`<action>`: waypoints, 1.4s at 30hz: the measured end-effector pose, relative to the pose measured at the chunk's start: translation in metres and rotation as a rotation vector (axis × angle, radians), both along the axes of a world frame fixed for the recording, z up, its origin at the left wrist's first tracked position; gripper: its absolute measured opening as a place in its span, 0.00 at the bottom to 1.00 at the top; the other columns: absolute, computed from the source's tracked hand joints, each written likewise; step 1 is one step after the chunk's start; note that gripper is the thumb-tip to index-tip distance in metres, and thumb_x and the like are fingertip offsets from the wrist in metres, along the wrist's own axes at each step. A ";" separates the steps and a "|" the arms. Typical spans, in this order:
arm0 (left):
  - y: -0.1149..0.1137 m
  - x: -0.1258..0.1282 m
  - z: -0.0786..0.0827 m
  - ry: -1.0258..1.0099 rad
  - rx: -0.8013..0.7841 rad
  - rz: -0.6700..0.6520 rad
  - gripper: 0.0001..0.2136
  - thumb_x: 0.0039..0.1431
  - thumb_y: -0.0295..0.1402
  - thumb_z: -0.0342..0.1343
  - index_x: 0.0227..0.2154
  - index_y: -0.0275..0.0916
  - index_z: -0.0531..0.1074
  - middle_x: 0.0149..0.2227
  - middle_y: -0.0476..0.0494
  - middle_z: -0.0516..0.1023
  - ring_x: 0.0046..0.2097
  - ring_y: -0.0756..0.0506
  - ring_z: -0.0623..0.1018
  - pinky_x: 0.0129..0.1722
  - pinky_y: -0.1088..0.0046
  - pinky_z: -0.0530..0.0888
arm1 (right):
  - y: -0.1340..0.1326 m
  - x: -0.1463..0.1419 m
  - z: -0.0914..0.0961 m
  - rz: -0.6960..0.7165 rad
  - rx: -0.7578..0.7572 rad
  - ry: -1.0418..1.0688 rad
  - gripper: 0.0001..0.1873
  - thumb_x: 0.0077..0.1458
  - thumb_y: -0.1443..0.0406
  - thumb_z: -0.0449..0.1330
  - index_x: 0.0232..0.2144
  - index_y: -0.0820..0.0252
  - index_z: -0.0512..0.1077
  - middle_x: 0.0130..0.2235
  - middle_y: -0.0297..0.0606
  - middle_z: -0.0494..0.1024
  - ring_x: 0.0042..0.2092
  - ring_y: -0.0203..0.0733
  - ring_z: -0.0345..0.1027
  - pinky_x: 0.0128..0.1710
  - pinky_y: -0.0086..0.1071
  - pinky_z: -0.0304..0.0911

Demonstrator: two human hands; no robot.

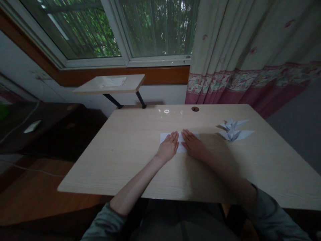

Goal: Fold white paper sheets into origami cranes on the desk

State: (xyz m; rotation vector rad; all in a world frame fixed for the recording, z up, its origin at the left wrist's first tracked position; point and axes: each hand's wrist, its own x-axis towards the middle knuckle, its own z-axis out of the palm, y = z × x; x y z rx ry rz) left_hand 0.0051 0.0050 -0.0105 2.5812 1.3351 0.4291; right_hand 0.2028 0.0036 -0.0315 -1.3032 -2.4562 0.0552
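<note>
A white rectangular sheet of paper (180, 147) lies flat on the light wooden desk (125, 150). My left hand (169, 146) rests flat on its left half, fingers stretched away from me. On the right half lies my right hand (192, 144), its fingers extended and angled toward the left one. A narrow strip of paper shows between the two hands; they cover much of the rest. To the right of my right hand, two folded paper cranes (234, 134) stand close together, one behind the other, wings spread.
A small raised shelf (87, 85) at the desk's back left bears a crumpled white item (114, 81). A round cable hole (195, 109) is near the back edge. Beyond are a window (157, 30) and a curtain (213, 43). A dark table (57, 113) with a phone-like object (32, 126) stands left.
</note>
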 end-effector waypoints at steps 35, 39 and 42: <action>0.004 0.009 -0.011 0.016 0.153 0.328 0.23 0.67 0.43 0.49 0.64 0.53 0.62 0.69 0.45 0.57 0.70 0.30 0.54 0.64 0.45 0.62 | -0.002 -0.004 -0.006 -0.270 0.143 -0.047 0.29 0.66 0.52 0.52 0.64 0.54 0.62 0.67 0.47 0.60 0.69 0.65 0.46 0.62 0.61 0.52; 0.002 0.009 -0.009 0.031 0.151 0.347 0.23 0.67 0.43 0.49 0.65 0.52 0.61 0.69 0.44 0.56 0.70 0.30 0.54 0.65 0.46 0.61 | -0.003 -0.003 -0.010 -0.298 0.152 -0.021 0.29 0.65 0.51 0.52 0.63 0.55 0.64 0.67 0.50 0.60 0.69 0.64 0.46 0.63 0.60 0.52; 0.000 0.011 -0.006 0.061 0.147 0.365 0.24 0.68 0.43 0.49 0.65 0.52 0.61 0.70 0.43 0.55 0.70 0.31 0.54 0.66 0.48 0.60 | -0.005 -0.002 -0.015 -0.344 0.151 -0.046 0.30 0.64 0.51 0.53 0.63 0.57 0.64 0.67 0.52 0.61 0.69 0.65 0.47 0.63 0.61 0.48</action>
